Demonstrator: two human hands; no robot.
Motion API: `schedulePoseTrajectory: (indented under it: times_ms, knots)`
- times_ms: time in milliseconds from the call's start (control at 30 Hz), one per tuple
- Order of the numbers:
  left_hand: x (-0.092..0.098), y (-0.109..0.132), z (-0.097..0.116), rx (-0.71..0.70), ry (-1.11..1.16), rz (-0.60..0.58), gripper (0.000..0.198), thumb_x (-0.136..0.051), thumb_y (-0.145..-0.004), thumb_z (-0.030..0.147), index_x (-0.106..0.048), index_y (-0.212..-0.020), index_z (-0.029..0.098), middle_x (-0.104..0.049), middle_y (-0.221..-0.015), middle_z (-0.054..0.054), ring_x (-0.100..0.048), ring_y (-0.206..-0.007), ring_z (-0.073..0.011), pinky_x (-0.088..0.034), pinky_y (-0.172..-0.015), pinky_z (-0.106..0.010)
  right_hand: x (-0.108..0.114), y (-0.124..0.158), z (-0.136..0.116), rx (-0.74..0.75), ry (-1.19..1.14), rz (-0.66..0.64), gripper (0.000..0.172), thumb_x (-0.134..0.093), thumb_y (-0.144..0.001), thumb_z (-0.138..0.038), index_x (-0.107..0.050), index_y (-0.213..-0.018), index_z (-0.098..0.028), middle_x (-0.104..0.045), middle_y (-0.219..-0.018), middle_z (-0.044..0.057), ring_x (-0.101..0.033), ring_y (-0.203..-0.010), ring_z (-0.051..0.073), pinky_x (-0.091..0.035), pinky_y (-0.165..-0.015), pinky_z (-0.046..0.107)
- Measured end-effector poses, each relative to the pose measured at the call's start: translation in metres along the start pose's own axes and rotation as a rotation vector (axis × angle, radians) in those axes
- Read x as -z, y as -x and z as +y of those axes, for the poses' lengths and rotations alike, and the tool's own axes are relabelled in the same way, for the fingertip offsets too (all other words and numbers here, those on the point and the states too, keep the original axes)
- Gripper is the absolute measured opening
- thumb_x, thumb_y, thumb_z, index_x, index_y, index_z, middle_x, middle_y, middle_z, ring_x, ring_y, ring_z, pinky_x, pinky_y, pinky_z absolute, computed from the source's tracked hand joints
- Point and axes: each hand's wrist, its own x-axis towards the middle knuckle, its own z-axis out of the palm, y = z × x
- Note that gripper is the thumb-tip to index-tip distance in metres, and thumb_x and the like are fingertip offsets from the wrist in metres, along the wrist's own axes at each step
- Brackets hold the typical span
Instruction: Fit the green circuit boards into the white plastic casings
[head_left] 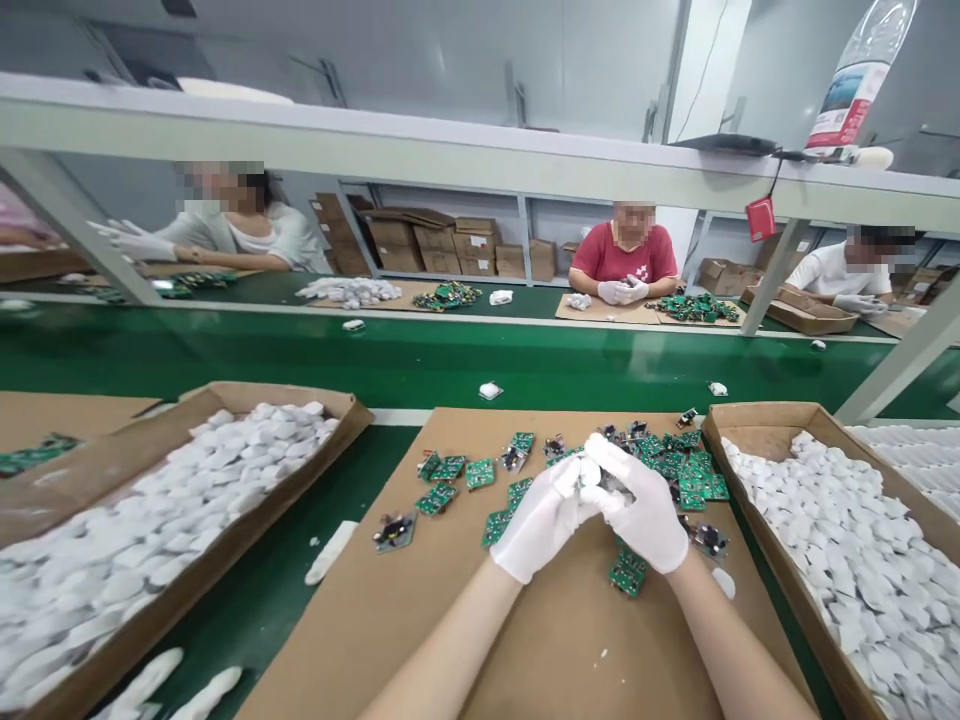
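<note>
My left hand (546,515) and my right hand (641,505), both in white gloves, meet above the cardboard sheet. Their fingers are closed together around a small circuit board (616,484), mostly hidden, with a greyish part showing between the fingertips. Whether a white pad lies on it, I cannot tell. Several loose green circuit boards (480,473) lie on the sheet to the left of my hands. A denser heap of boards (694,475) sits beyond and right of my right hand. One board (628,571) lies just below the right hand.
Cardboard trays of white pads flank the sheet, a left tray (349,408) and a right tray (765,412). Behind runs a green conveyor belt (420,350) carrying white-topped pieces (490,390). A shelf beam (450,140) crosses overhead. Several gloved co-workers sit opposite, one in a red shirt (600,258).
</note>
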Motion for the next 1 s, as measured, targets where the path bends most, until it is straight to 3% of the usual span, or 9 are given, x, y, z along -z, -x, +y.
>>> schedulePoseTrajectory:
  times_ms: [167,367,500,633,800,1000]
  knots:
    - [-0.002,0.004,0.003,-0.008,-0.081,0.019,0.036,-0.075,-0.075,0.043,-0.057,-0.062,0.015,-0.047,-0.066,0.002,-0.047,-0.061,-0.0110,-0.045,-0.059,-0.025,0.000,0.003,-0.004,0.063,0.004,0.023,0.053,-0.063,-0.087,-0.019,-0.054,-0.138,-0.028,-0.062,-0.134,0.005,-0.062,-0.120,0.024,-0.053,-0.103,0.034]
    - [-0.010,0.003,0.008,-0.036,-0.152,0.084,0.034,-0.076,-0.067,0.023,-0.047,-0.051,0.015,-0.039,-0.059,0.005,-0.032,-0.055,-0.0074,-0.031,-0.049,-0.021,-0.003,0.008,-0.003,0.131,0.117,-0.059,0.054,-0.055,-0.091,-0.018,-0.048,-0.143,-0.030,-0.057,-0.139,0.004,-0.062,-0.120,0.022,-0.053,-0.102,0.031]
    - [-0.007,0.002,0.005,-0.055,-0.153,0.102,0.034,-0.076,-0.065,0.023,-0.045,-0.052,0.016,-0.037,-0.058,0.006,-0.032,-0.055,-0.0081,-0.032,-0.051,-0.023,-0.006,0.009,-0.004,0.112,0.157,-0.099,0.054,-0.052,-0.091,-0.017,-0.047,-0.144,-0.028,-0.057,-0.140,0.005,-0.061,-0.122,0.023,-0.052,-0.103,0.032]
    - [-0.002,0.001,-0.001,-0.071,-0.167,0.111,0.037,-0.079,-0.066,0.035,-0.049,-0.054,0.016,-0.043,-0.059,0.004,-0.035,-0.056,-0.0089,-0.034,-0.053,-0.024,-0.006,0.007,-0.007,0.112,0.107,-0.071,0.058,-0.055,-0.091,-0.018,-0.043,-0.146,-0.029,-0.057,-0.140,0.005,-0.058,-0.126,0.023,-0.051,-0.105,0.033]
    - [-0.001,0.003,-0.003,-0.060,-0.128,0.069,0.056,-0.071,-0.064,0.069,-0.056,-0.058,0.016,-0.046,-0.062,0.001,-0.043,-0.060,-0.0127,-0.040,-0.057,-0.026,-0.006,0.007,-0.009,0.180,0.094,0.047,0.063,-0.056,-0.091,-0.016,-0.036,-0.149,-0.031,-0.057,-0.140,0.004,-0.059,-0.124,0.022,-0.051,-0.105,0.032]
    - [0.000,0.004,-0.002,-0.063,-0.086,0.044,0.035,-0.074,-0.076,0.042,-0.059,-0.058,0.015,-0.049,-0.063,0.002,-0.046,-0.059,-0.0109,-0.043,-0.059,-0.024,-0.005,0.008,-0.014,0.197,0.071,0.036,0.063,-0.056,-0.093,-0.020,-0.034,-0.151,-0.029,-0.056,-0.141,0.004,-0.058,-0.126,0.022,-0.051,-0.105,0.031]
